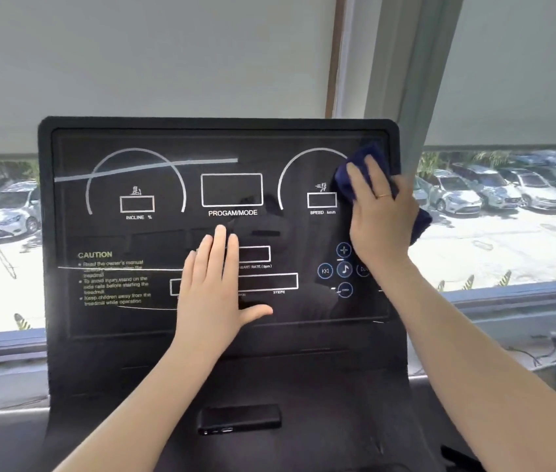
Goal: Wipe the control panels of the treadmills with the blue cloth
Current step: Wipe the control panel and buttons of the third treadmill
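Observation:
A black treadmill control panel [153,240] with white markings fills the middle of the head view. My right hand [380,216] presses the dark blue cloth [368,158] flat against the panel's upper right corner, beside the speed dial. The cloth sticks out above my fingers and below my wrist at the panel's right edge. My left hand [213,287] lies flat on the lower middle of the panel, fingers straight and thumb spread, covering part of the readout boxes.
A small black device [239,419] lies on the console shelf below the panel. Behind the treadmill is a window with lowered blinds [150,56], a grey frame post [430,73] at the right, and parked cars outside.

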A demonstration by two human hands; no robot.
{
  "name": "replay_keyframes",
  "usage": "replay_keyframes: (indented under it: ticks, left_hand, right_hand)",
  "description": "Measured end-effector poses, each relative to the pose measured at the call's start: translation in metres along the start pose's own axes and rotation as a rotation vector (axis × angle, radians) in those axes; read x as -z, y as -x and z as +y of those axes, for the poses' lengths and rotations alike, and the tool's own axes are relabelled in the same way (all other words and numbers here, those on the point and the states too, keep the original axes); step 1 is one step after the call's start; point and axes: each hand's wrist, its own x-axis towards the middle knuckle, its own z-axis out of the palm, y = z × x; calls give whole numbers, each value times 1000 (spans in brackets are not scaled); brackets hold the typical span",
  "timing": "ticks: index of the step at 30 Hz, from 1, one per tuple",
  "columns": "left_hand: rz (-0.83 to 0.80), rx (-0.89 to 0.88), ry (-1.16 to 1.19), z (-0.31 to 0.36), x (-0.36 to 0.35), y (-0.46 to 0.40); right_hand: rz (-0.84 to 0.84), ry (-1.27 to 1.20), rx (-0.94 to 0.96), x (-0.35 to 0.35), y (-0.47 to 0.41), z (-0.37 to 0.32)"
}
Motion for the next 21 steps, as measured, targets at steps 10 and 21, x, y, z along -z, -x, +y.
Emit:
replay_keyframes:
  ticks: [10, 21]
  left_hand:
    - [-6, 37, 74, 0, 0, 0]
    - [54, 106, 151, -14, 16, 24]
  right_hand:
    - [-7, -122, -30, 1, 10, -66]
    - [-62, -78, -15, -1, 20, -75]
